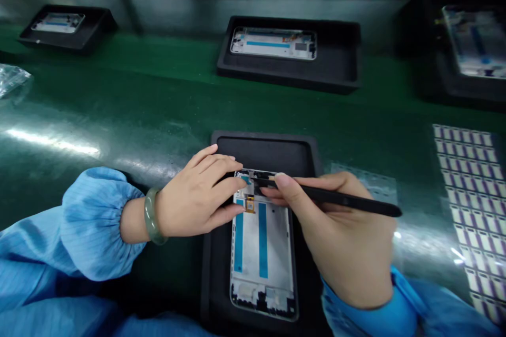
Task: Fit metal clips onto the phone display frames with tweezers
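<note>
A phone mid-frame with a silvery back plate and blue strips lies in a black tray. My left hand reaches over its upper left edge, fingers apart, fingertips touching the frame beside a small gold flex cable. Between the thumb and fingers of my right hand is a pair of black tweezers, its tip pointing left at the top of the frame. Whether the tip pinches anything is too small to tell.
Farther back, more black trays carry similar phone frames. A sheet of small labels or stickers lies at the right, near a clear plastic piece. Clear plastic wrap sits at the left edge of the green worktop.
</note>
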A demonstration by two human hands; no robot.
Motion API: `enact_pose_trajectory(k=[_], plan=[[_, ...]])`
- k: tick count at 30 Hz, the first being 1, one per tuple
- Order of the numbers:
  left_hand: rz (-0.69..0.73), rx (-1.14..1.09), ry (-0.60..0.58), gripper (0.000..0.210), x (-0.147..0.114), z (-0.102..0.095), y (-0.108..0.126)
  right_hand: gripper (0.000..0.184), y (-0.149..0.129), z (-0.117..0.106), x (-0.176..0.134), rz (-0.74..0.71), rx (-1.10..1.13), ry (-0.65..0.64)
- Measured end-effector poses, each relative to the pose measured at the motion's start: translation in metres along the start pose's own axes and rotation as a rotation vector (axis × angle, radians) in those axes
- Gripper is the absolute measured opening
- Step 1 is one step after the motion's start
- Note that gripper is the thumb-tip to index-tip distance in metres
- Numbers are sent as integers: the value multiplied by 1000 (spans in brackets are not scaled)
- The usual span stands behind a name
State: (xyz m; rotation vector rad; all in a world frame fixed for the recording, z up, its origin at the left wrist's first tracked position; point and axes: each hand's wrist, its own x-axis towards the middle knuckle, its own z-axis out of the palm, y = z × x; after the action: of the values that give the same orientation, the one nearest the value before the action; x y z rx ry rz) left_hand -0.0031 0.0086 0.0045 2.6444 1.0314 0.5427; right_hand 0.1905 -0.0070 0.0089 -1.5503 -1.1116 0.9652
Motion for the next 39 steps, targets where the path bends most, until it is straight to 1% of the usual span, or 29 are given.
enact_pose_trajectory(k=[7, 12, 18, 22, 24, 25, 27, 29, 32, 36, 39], plan=[[4, 20, -7, 28, 0, 0, 0, 25, 2, 0, -1, -11, -63, 5], [24, 81, -27, 30, 2, -1, 2, 25, 3, -1, -1, -29, -123, 4], [38, 188, -72, 29, 7, -5, 8, 24, 8, -3, -3, -43, -133, -17], [43, 268, -91, 30, 11, -5, 11, 25, 4, -3, 0, -40, -118, 58], [38, 267, -87, 30, 11, -4, 11, 23, 1, -4, 6, -38, -30, 107], [35, 258, -78, 30, 11, -3, 10, 22, 0, -4, 10, -46, 30, 112], [28, 229, -46, 30, 10, -1, 9, 21, -1, -5, 20, -68, 142, 59], [21, 196, -21, 29, 8, 0, 8, 21, -1, -4, 28, -66, 198, -39], [3, 163, -18, 29, 6, 1, 7, 20, 2, 0, 34, -53, 151, -134], [-13, 130, -38, 31, 4, 0, 8, 14, 4, 2, 31, -83, 73, -175], [-21, 115, -54, 33, 3, -1, 8, 13, 4, 0, 29, -123, 19, -202]])
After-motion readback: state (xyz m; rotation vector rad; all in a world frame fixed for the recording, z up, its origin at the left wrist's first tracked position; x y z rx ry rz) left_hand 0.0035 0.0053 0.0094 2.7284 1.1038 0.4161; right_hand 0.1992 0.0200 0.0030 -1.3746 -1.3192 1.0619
